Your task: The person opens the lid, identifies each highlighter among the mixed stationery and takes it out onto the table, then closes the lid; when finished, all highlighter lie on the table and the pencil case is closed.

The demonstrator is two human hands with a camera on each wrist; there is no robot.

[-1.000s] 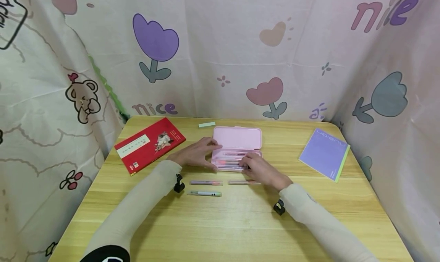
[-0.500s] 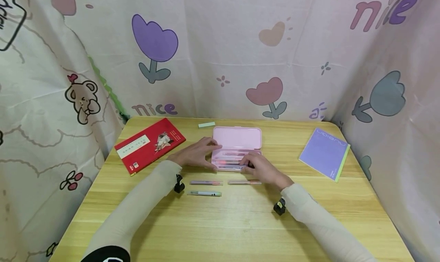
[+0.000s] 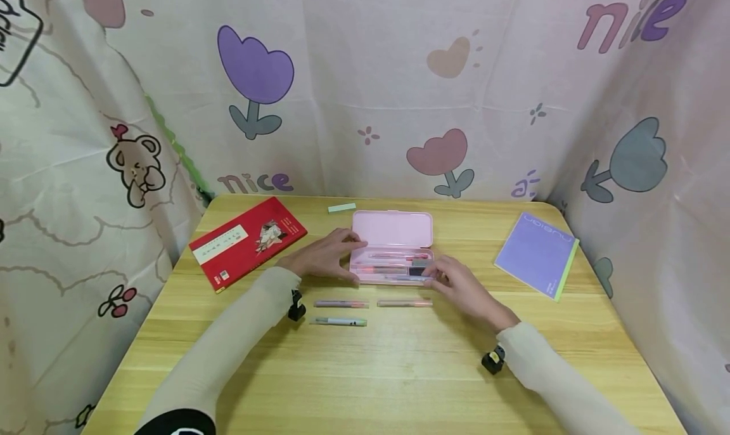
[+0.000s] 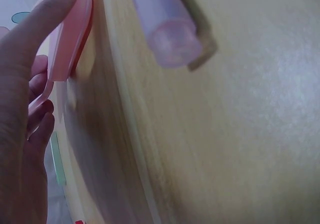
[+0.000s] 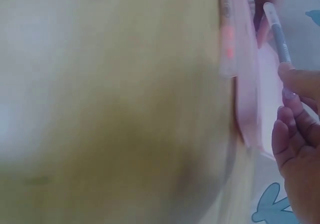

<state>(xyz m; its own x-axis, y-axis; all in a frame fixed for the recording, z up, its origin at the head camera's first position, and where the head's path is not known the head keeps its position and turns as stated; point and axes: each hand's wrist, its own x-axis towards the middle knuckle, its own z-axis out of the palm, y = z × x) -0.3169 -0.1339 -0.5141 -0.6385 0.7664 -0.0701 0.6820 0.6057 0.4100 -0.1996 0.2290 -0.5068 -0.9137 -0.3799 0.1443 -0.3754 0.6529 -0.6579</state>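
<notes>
A pink pencil case (image 3: 392,229) lies with its lid raised at the back of the table, several pens and a dark eraser-like block (image 3: 417,271) inside. My left hand (image 3: 326,257) grips the case's left end, thumb at the front side and fingers at the back, as the left wrist view shows. Between thumb and fingers of my right hand (image 3: 467,290) is the end of a slim pen (image 5: 278,33) with a grey-blue barrel, held over the case's front right. On the table before the case lie a purple-pink pen (image 3: 341,304), a pinkish pen (image 3: 403,302) and a white-green pen (image 3: 339,321).
A red book (image 3: 248,241) lies at the back left, and a purple notebook (image 3: 536,255) at the back right. Behind the case is a small pale green strip (image 3: 341,208). A patterned curtain (image 3: 353,73) surrounds the wooden table (image 3: 388,378) at the back and sides.
My right hand has moved from inside the case to the right, taking a pen by its end. My left hand has stayed on the case.
</notes>
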